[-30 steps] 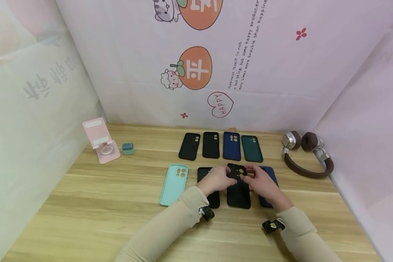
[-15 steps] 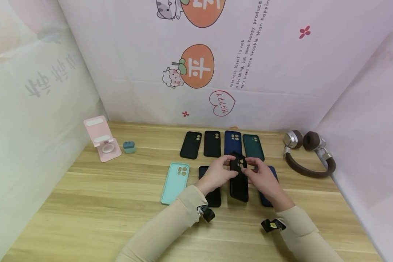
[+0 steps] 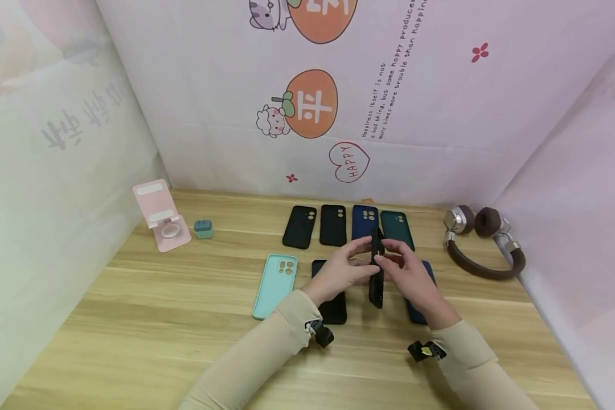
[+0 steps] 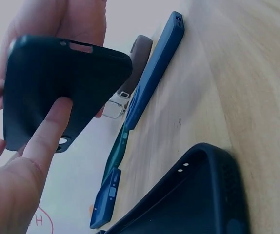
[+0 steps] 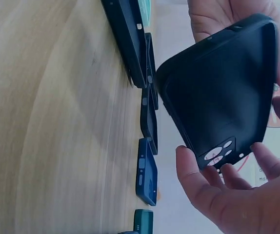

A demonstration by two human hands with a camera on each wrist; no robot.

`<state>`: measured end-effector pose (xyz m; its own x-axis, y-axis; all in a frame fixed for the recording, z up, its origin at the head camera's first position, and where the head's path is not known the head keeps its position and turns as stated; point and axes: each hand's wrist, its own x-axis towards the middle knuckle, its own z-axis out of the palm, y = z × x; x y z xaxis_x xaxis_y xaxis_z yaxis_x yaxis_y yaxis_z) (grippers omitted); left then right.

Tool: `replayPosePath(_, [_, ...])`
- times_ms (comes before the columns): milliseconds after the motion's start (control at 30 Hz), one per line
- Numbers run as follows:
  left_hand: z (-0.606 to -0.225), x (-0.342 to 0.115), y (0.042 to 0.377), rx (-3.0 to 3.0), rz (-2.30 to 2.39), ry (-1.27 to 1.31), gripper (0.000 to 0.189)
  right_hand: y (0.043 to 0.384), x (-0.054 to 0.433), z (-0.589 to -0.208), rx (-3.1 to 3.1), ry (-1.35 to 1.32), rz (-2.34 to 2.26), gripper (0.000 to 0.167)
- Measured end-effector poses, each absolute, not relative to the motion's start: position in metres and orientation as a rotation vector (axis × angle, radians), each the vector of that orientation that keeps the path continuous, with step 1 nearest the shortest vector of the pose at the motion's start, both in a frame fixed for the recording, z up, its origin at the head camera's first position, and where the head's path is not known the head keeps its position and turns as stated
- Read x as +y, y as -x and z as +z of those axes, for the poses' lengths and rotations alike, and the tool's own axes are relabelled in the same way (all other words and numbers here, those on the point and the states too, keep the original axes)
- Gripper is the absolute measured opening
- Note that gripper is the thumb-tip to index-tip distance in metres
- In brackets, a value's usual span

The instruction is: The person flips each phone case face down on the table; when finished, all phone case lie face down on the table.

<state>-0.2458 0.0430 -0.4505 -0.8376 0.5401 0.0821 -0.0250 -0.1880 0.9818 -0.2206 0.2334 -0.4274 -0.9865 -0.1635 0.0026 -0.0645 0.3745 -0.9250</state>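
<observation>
One black phone case [image 3: 376,291], off the wooden table [image 3: 159,319], turned on edge, between near-row black case [image 3: 333,309] and blue case [image 3: 415,313]. Both hands grasp it: left hand [image 3: 340,269] with one digit against its back, right hand [image 3: 412,279] pinching camera end. Probably flexible: keep pressure light, turn wrists together, low end clear of neighbours. Mint case [image 3: 275,287] left, four far-row cases [image 3: 333,226], headphones [image 3: 484,272] far right.
</observation>
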Motion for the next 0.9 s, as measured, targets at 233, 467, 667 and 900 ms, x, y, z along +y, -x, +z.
replayPosePath(233, [-0.4517, 0.0426, 0.2438, 1.695, 2.051, -0.669, 0.061, 0.2196, 0.2355, -0.4278, 2.521, 0.308, -1.777, 0.065])
replayPosePath(467, [-0.4547, 0.043, 0.2441, 1.619, 1.999, -0.679, 0.059, 0.2184, 0.2371, -0.4259, 2.453, 0.371, -1.895, 0.066])
replayPosePath(667, [-0.4525, 0.0422, 0.2447, 1.511, 2.035, -0.629, 0.05, 0.2192, 0.2381, -0.4252, 2.388, 0.393, -1.956, 0.061])
replayPosePath(900, [-0.4552, 0.0442, 0.2455, 1.573, 2.075, -0.486, 0.042, 0.2196, 0.2406, -0.4233, 2.355, 0.374, -1.99, 0.054])
